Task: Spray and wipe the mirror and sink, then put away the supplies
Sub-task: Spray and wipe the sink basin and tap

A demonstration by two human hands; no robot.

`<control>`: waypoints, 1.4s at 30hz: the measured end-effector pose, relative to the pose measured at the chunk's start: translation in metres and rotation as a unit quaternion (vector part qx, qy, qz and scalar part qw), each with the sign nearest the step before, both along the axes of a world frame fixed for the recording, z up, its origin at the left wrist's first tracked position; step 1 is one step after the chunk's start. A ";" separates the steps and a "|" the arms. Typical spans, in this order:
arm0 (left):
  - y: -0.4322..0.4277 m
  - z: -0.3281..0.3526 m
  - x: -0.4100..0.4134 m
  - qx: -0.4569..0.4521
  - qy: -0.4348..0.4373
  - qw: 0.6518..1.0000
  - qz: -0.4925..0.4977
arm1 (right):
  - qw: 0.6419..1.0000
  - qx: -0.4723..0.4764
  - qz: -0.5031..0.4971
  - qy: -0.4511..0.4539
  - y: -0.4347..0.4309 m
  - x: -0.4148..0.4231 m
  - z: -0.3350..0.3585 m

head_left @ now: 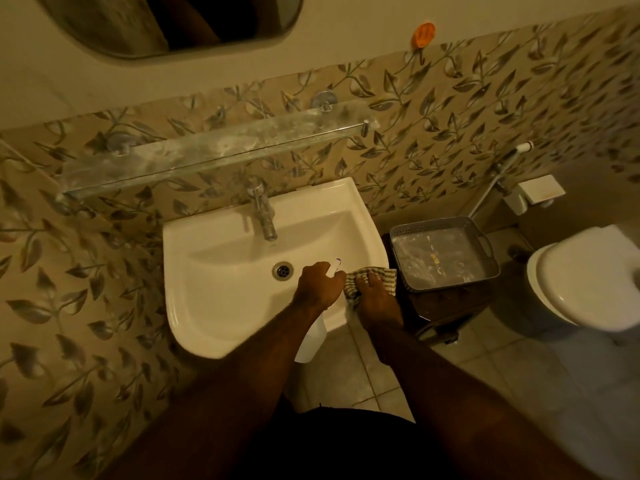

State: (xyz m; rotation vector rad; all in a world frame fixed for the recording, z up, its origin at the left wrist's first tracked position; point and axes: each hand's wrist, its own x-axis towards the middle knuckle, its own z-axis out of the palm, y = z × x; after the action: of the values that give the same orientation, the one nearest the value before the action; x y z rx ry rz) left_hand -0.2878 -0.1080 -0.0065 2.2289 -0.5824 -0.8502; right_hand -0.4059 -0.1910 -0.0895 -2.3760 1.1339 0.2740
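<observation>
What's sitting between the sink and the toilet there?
In the head view, a grey plastic basket sits on a dark stand between the sink and the toilet; the basket looks empty.

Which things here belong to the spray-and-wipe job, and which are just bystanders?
Job:
sink
mirror
spray bottle, in left hand
striped cloth, under right hand

Bystanders:
glass shelf
grey basket
toilet
orange wall hook

Both forearms are bare, with no sleeves, watch or rings visible. A dark, black-looking garment covers the person's torso below.
</observation>
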 end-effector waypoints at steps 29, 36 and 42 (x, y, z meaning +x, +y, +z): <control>-0.072 -0.001 0.113 0.001 0.046 0.980 0.196 | 0.985 0.037 0.122 -0.117 -0.180 0.183 0.009; -0.073 -0.006 0.127 -0.012 0.050 0.972 0.229 | 0.983 -0.024 0.139 -0.118 -0.171 0.205 -0.014; -0.051 -0.020 0.118 -0.008 0.058 0.967 0.247 | 0.973 0.022 0.170 -0.151 -0.146 0.219 -0.017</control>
State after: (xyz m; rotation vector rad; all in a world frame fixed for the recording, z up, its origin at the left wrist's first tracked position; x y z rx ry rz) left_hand -0.1699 -0.1590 -0.0260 2.1519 0.0302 -0.7006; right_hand -0.1868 -0.3373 -0.1061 -2.4591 0.5748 0.0439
